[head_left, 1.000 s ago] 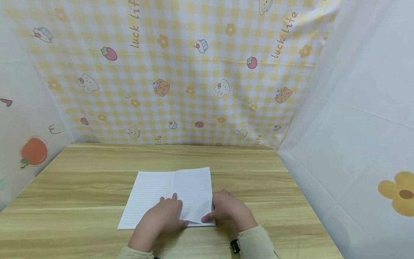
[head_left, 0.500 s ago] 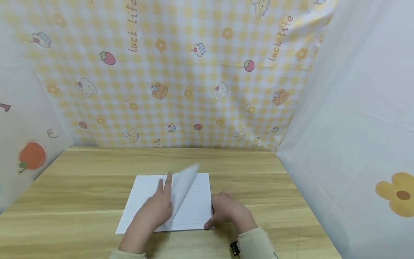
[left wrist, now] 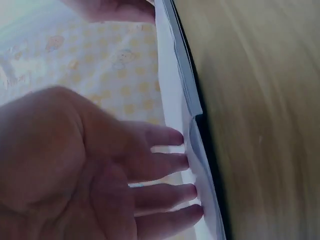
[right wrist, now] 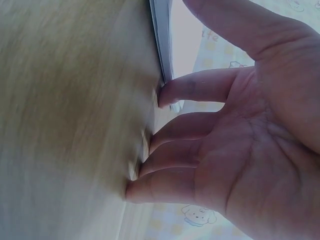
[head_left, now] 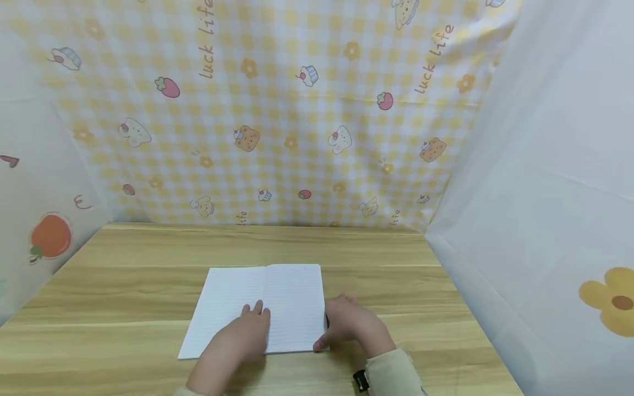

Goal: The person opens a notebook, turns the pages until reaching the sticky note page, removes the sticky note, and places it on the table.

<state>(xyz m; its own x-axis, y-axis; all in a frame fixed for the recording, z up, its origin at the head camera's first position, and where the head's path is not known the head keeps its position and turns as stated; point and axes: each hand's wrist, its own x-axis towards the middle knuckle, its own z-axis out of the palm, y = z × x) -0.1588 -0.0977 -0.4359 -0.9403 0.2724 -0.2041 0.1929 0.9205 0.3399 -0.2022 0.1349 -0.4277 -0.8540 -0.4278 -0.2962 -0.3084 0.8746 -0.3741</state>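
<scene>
Fingers of left hand [head_left: 242, 336] lie straight, flat on open notebook [head_left: 257, 307] near its spine. Right hand [head_left: 353, 324] rests at notebook's right edge, fingertips [right wrist: 150, 142] on wooden table [head_left: 406, 286], thumb at near corner, gripping nothing.

Your open notebook [head_left: 262, 308] lies flat on the table [head_left: 124, 286], near the middle, close to you. Your left hand [head_left: 242, 341] rests on the notebook, near its front edge, and the fingers [left wrist: 165, 165] lie on the page by the middle fold. The rest of that page is to the left of those fingers. Your right hand [head_left: 354, 327] is just right of the notebook. Its fingertips [right wrist: 167, 95] touch the table beside the notebook's right edge. Behind the notebook, past both hands, the table runs back to the curtain [head_left: 297, 110]. More curtain [head_left: 545, 192] hangs at your right side.
</scene>
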